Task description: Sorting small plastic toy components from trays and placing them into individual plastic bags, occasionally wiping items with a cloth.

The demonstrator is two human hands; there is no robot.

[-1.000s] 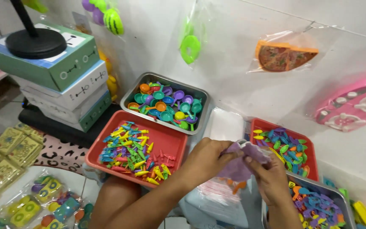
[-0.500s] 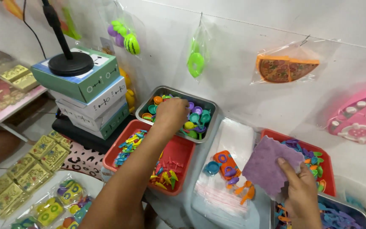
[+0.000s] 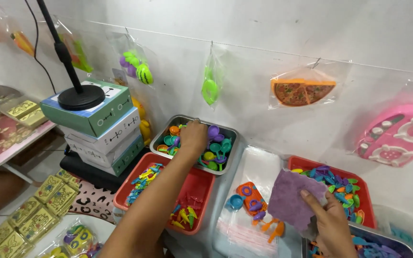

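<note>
— Left hand (image 3: pixel 193 136) first, from the head view: where is it?

— Reaching into the steel tray (image 3: pixel 161 135) of small plastic toy pieces (image 3: pixel 214 152); fingers curled down among them; whether they grip one I cannot tell.

— And the right hand (image 3: pixel 330 220)?

— Low at the right; thumb and fingers pinched shut on a purple cloth (image 3: pixel 291 200), held above a stack of clear bags (image 3: pixel 254 169); just beside it sits a red tray (image 3: pixel 365 188) of coloured bits; another red tray (image 3: pixel 201 184) lies under the left forearm.

The cloth (image 3: pixel 290 200) was purple, the trays (image 3: pixel 201 188) red, the tin (image 3: pixel 161 136) grey, the toys (image 3: pixel 213 148) green, purple, orange and yellow
</note>
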